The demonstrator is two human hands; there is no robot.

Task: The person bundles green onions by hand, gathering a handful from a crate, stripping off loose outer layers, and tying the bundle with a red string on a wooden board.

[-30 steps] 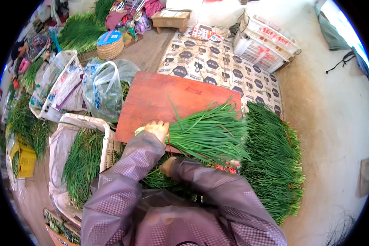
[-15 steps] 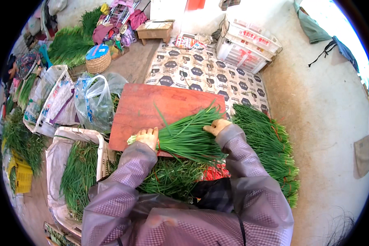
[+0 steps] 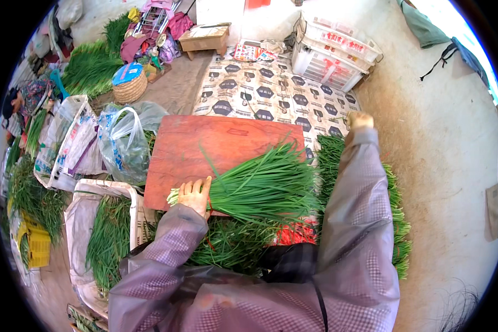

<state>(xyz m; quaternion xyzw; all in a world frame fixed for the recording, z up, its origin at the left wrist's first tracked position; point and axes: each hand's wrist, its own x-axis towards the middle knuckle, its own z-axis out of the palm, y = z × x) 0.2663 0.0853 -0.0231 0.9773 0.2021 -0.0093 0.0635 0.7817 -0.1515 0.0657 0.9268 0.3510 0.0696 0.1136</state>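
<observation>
A bunch of garlic chives (image 3: 265, 185) lies across a reddish wooden board (image 3: 227, 133), its pale stem ends to the left and its leaf tips fanned right. Wrapped over the stem end is my left hand (image 3: 195, 196), with a red tie beside its fingers. My right hand (image 3: 361, 120) is stretched far out past the board's right side, above the end of a row of tied chive bundles (image 3: 398, 221). Its fingers are curled closed and slightly blurred; a thin pale-green bit shows at them, too small to name.
Loose chives (image 3: 232, 240) lie below the board's near edge. On the left stand a white crate (image 3: 135, 205) of chives, a clear plastic bag (image 3: 127, 144) and a lidded woven basket (image 3: 130, 83). Stacked white crates (image 3: 332, 61) stand at the back by the wall.
My right hand has left the chive leaves and moved outward to the far right, its fingers now curled. My left hand stays on the stem end.
</observation>
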